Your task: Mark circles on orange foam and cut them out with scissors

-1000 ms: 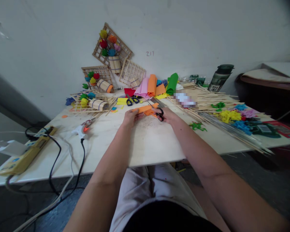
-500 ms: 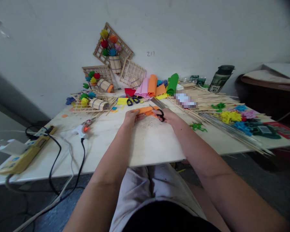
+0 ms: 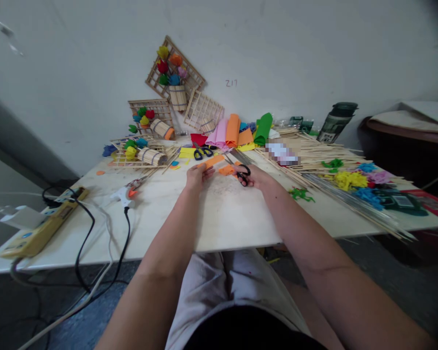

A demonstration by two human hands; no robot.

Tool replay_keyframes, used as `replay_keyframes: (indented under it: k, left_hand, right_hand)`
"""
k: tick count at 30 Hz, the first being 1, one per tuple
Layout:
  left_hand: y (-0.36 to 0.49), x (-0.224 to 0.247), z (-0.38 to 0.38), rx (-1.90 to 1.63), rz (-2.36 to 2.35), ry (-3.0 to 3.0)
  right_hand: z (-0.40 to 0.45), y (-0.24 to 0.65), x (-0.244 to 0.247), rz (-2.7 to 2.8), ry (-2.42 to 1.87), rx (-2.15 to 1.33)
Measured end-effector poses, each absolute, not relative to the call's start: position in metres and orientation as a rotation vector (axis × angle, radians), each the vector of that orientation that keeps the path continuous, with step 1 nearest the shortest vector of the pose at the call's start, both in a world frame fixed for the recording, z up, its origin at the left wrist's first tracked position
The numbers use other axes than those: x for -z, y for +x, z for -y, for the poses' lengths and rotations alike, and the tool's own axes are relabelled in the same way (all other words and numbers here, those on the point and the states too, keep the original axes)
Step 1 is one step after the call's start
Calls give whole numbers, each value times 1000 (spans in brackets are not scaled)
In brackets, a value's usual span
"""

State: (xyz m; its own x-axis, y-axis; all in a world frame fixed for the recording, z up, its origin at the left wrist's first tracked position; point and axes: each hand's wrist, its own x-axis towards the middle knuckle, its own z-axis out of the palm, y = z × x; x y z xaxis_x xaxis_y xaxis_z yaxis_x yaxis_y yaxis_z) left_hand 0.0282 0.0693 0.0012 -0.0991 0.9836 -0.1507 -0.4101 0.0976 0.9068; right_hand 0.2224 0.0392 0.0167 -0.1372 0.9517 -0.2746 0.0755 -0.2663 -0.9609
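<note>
My left hand (image 3: 199, 176) is closed on a strip of orange paper (image 3: 214, 160), which sticks out to the right past the fingers. In my right hand (image 3: 250, 176) is a pair of black-handled scissors (image 3: 244, 174), blades pointing up and left, apart from the strip. Other orange pieces (image 3: 226, 170) lie beside the scissors, just left of my right fingers; whether those fingers touch them I cannot tell. A second pair of scissors (image 3: 203, 153) rests on the table beyond my left hand, close to yellow paper (image 3: 187, 152).
Rolls of orange paper (image 3: 232, 130) and green paper (image 3: 264, 129) stand at the back. Bamboo sticks (image 3: 310, 150) spread across the right. On the left lie a glue gun (image 3: 124, 195) and a corded power strip (image 3: 45, 223). Flower-decorated lattices (image 3: 175, 68) lean on the wall.
The orange strip in my left hand and the orange pieces by the scissors now have a gap between them. The scissors have tilted more upright. The whole view has shifted slightly.
</note>
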Motion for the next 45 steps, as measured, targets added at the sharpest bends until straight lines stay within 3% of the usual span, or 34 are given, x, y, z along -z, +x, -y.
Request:
replay_keyframes:
  k: [45]
  left_hand:
    - [32,8,-74,-1232,-842,810]
  right_hand:
    - [-46,214,-2,1386,-1342,-1406]
